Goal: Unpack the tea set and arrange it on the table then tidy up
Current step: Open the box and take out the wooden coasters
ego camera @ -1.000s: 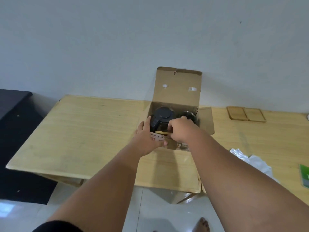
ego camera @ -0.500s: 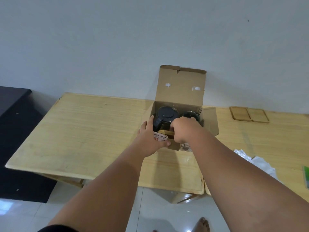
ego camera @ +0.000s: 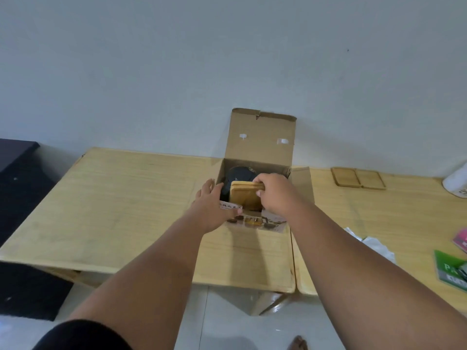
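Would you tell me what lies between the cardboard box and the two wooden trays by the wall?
Head view: just the cardboard box side flap and bare tabletop, up to the wooden trays.

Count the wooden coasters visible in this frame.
3: two coasters lie side by side on the table's far right; a held coaster is gripped by the right hand, partly out of the cardboard box. It may be a stack; more may hide inside.

Matt brown cardboard box, smooth pale wooden coaster, light wood-grain table.
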